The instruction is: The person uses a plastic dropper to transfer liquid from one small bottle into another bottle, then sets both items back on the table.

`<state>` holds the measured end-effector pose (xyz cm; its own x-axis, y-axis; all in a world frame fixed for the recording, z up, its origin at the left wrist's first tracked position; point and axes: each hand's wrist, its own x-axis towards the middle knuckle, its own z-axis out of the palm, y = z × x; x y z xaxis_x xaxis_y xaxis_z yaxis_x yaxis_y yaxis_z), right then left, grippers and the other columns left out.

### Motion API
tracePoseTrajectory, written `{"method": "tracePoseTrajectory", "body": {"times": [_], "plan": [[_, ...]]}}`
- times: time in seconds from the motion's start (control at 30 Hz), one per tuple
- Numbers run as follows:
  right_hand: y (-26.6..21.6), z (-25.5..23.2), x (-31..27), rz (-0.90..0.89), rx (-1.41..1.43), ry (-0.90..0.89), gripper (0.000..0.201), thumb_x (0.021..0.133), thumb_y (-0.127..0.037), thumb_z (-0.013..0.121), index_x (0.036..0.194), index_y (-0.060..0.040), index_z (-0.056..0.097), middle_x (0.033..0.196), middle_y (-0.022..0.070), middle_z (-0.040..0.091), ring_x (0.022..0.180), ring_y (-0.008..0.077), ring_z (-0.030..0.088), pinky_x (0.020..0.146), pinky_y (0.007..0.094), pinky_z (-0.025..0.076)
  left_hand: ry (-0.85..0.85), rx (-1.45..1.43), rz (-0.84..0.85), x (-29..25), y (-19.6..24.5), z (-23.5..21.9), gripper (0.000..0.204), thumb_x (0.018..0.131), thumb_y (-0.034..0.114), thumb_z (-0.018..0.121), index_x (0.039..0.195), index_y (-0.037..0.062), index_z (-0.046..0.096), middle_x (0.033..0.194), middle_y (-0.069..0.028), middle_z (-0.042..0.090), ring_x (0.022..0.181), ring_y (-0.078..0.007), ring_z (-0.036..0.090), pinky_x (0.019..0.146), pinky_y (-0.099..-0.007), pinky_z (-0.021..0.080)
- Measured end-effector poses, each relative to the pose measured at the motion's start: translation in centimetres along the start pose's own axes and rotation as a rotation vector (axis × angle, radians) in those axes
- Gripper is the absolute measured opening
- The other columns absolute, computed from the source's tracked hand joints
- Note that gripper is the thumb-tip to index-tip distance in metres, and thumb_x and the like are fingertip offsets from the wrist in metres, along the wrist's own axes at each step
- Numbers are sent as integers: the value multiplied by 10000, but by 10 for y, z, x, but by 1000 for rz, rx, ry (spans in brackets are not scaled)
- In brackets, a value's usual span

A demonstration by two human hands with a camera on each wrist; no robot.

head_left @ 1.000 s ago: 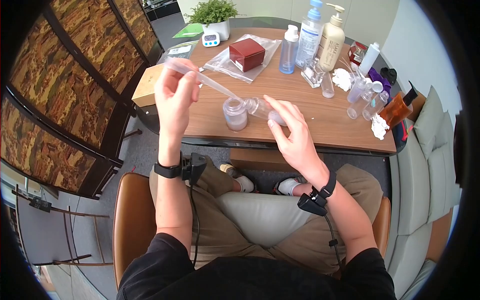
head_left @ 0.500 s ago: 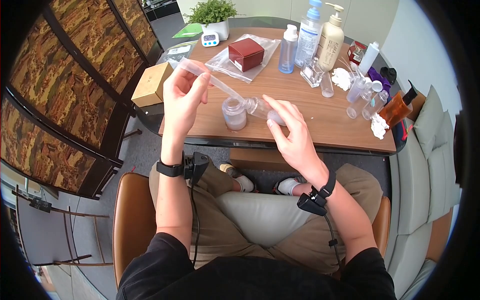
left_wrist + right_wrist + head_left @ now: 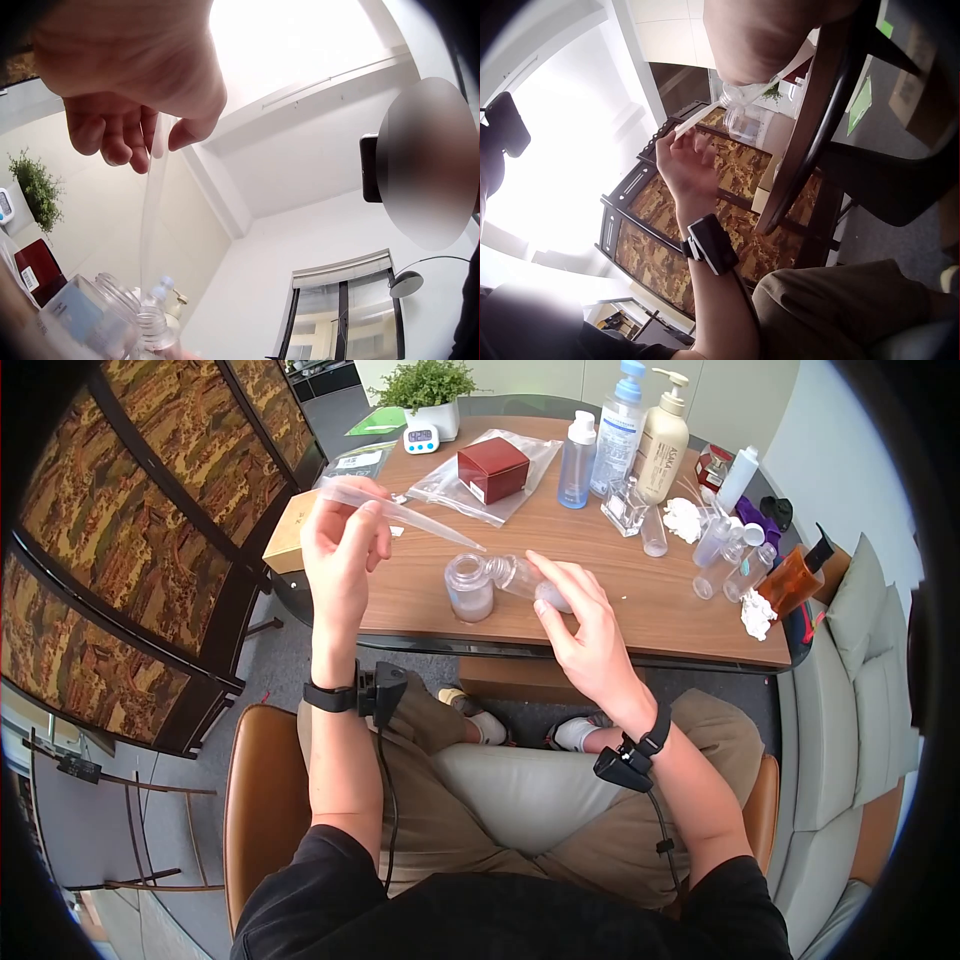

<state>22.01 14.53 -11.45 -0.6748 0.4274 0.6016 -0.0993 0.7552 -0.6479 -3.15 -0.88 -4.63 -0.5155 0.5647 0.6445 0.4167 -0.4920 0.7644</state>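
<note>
My left hand (image 3: 338,565) pinches a long, tapered, translucent plastic tube (image 3: 420,520) between thumb and fingers, its narrow tip pointing down to the right. That tip is just above the mouth of a small clear bottle (image 3: 515,574). Lying almost on its side, the bottle is held by my right hand (image 3: 590,625), with fingers over its top and the thumb on the near side. A wide-mouthed clear jar (image 3: 471,600) stands uncapped right beside the bottle's neck, cloudy toward its bottom. In the left wrist view, the tube (image 3: 154,202) hangs from the fingertips over both mouths.
Behind the jar a dark red box (image 3: 494,470) lies on a clear plastic bag (image 3: 440,488). A cardboard box (image 3: 293,532) is beside my left hand. Pump bottles (image 3: 663,440), small clear bottles (image 3: 715,570), crumpled tissue (image 3: 757,616) and an amber bottle (image 3: 795,582) crowd the right side.
My left hand first shifted right with the tube, then swung back left, drawing the tip away from the bottle's mouth. The right hand, bottle and jar stay in place.
</note>
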Motion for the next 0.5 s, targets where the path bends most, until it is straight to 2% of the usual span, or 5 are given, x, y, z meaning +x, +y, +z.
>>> {"method": "tracePoseTrajectory", "body": {"times": [0.03,0.13,0.33,0.47,0.5], "plan": [[0,0,0,7,5,-3,508,1018,-54,671,1525,-51,636,1321,142,683,1240,320,625,1170,446,424,37,-6,29,0,0,1,154,1088,99,574,1158,-4,664,962,-75,690,622,-63,551,501,-207,359],[1,0,0,9,13,-7,509,1019,-53,669,1527,-54,635,1320,141,682,1237,320,625,1168,448,425,62,-19,73,0,-3,-3,140,1080,88,575,1149,4,663,1020,-86,697,620,-59,543,497,-209,355],[1,0,0,5,7,-3,508,1019,-51,668,1526,-54,635,1318,144,678,1225,321,625,1164,451,428,-6,55,104,-1,-3,1,120,1062,94,598,1114,3,655,959,-67,678,630,-49,533,518,-205,351],[0,0,0,18,18,-10,507,1018,-49,668,1524,-55,636,1313,143,679,1225,321,626,1164,451,428,-60,165,10,-4,-3,10,115,1052,84,608,1114,6,666,900,-14,629,649,-40,513,556,-217,361],[0,0,0,14,14,-8,507,1017,-49,669,1523,-54,636,1309,142,680,1223,321,626,1163,451,429,-79,123,-48,-5,-2,9,68,1019,58,657,1079,27,667,917,23,633,730,-30,538,634,-225,435]]}}
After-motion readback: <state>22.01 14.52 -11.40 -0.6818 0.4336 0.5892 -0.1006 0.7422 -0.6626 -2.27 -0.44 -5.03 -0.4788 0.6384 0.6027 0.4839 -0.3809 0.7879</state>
